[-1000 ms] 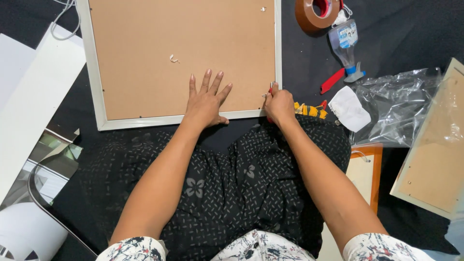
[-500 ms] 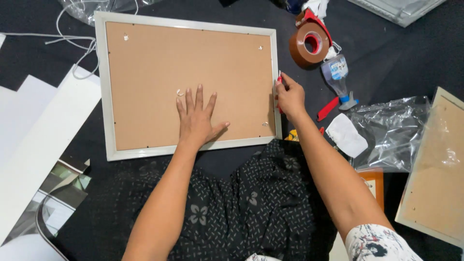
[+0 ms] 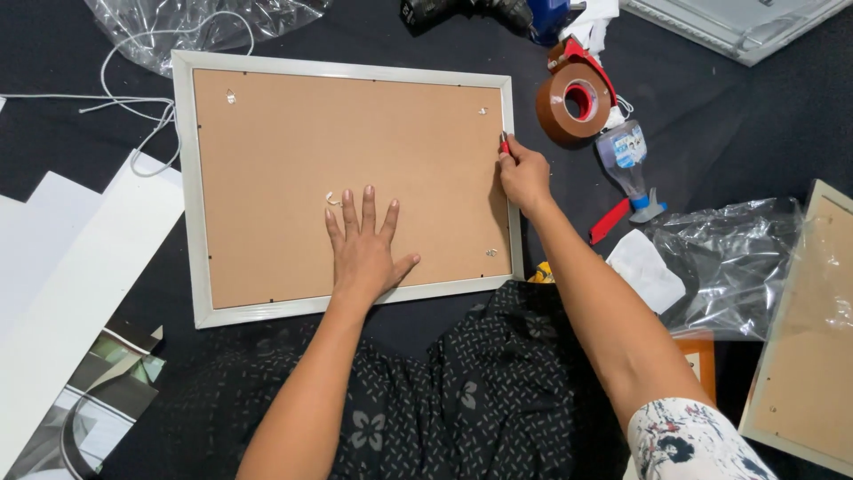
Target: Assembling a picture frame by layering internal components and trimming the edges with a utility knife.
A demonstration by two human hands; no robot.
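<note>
Head view: picture frame face down on black cloth, pale grey-white rim around a brown backing board, small metal clips near the corners. Left hand pressed flat on the board's lower middle, fingers spread, gripping nothing. Right hand at the frame's right edge, pinched together on a small red tool. Brown tape roll just right of the frame's upper corner; clear plastic bag farther right.

Bright, even overhead light, soft short shadows, faint glare on clear plastic bags, sharp focus throughout.
</note>
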